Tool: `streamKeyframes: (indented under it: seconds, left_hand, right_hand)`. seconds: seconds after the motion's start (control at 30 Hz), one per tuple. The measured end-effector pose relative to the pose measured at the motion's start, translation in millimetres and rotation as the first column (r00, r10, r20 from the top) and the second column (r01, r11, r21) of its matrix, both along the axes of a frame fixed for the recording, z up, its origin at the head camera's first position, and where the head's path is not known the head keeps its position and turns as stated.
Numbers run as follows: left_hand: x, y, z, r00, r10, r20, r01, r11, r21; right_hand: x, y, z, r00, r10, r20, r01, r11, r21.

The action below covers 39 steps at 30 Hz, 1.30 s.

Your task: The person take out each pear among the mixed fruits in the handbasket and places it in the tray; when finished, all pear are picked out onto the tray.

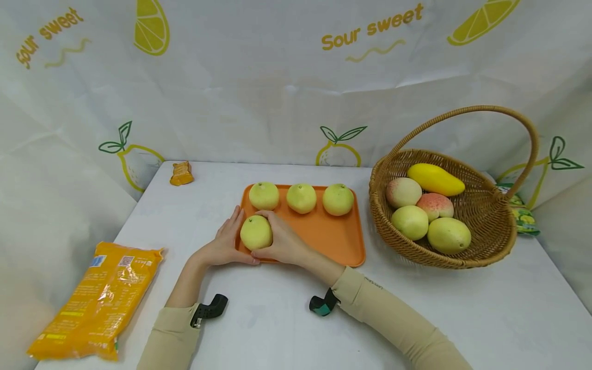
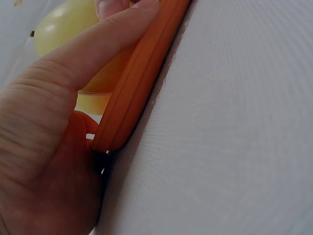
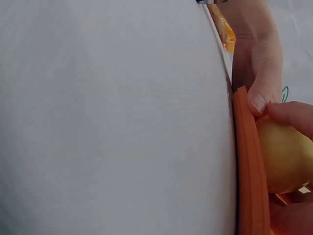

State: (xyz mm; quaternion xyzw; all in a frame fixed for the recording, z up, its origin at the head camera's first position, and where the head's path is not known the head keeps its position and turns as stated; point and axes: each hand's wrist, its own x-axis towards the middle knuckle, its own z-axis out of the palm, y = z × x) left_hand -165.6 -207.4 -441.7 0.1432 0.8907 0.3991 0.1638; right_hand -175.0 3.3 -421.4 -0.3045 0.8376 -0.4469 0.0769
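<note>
An orange tray (image 1: 330, 239) lies on the white table, with a row of three yellow-green pears (image 1: 301, 199) along its far side. At its near left corner my right hand (image 1: 284, 239) grips another pear (image 1: 256, 233) between thumb and fingers. My left hand (image 1: 225, 241) holds the same corner of the tray, fingers along the left side and thumb across the near edge. In the left wrist view that thumb (image 2: 88, 51) lies over the tray rim (image 2: 129, 103). The right wrist view shows the gripped pear (image 3: 283, 154) just inside the rim.
A wicker basket (image 1: 490, 226) with a tall handle stands on the right, holding a mango (image 1: 435, 179), peaches and pale fruits. Behind it shows a green packet (image 1: 524, 218). An orange bag (image 1: 99, 303) lies at left, and a small brown packet (image 1: 182, 173) at the far left.
</note>
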Motion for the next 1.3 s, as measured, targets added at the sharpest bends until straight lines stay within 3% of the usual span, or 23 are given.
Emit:
streamKeyframes:
  seconds: [0.33, 0.63, 1.3]
  left_hand:
    - [-0.1, -0.1, -0.6, 1.000, -0.006, 0.000, 0.006, 1.000, 0.005]
    - [0.0, 0.6, 1.2, 1.000, -0.014, 0.006, 0.014, 1.000, 0.010]
    - [0.5, -0.4, 2.5, 1.000, -0.012, 0.012, 0.012, 1.000, -0.009]
  right_hand:
    - [-1.9, 2.8, -3.4, 0.999, 0.040, 0.029, -0.040, 0.999, -0.016]
    - [-1.6, 6.2, -1.3, 0.996, 0.039, 0.083, -0.042, 0.999, 0.032]
    - [-5.3, 6.3, 1.6, 0.995, 0.043, 0.092, -0.045, 0.999, 0.011]
